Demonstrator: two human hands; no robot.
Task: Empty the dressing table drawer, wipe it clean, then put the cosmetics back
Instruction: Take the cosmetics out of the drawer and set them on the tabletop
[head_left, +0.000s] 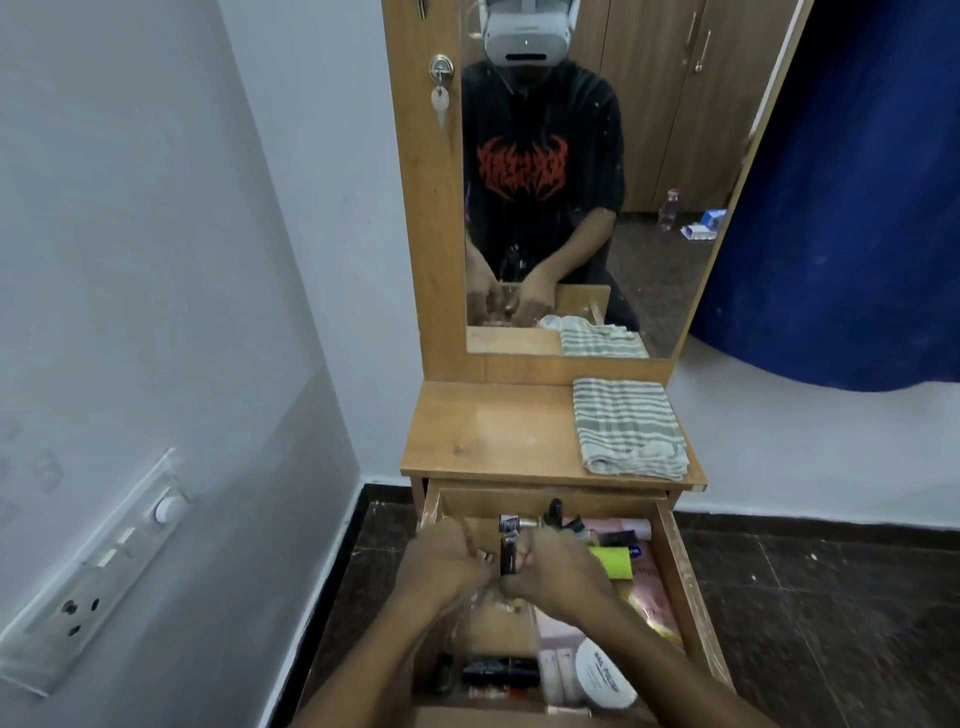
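The wooden drawer (688, 587) of the dressing table stands pulled out and holds several cosmetics. Both my hands reach into its middle. My left hand (447, 564) has its fingers curled around some small items that I cannot make out. My right hand (558, 574) grips a dark tube (507, 558) that stands upright between the hands. A yellow-green tube (613, 562) lies to the right, a white round jar (605, 675) sits at the near right, and dark tubes (501, 670) lie at the near edge. A folded striped cloth (628, 428) lies on the tabletop (488, 431).
A mirror (587, 182) rises behind the tabletop with a key (440, 98) in a lock on its left frame. A white wall with a switch panel (98, 571) stands close on the left. Dark floor tiles (831, 597) and a blue curtain (857, 182) lie to the right.
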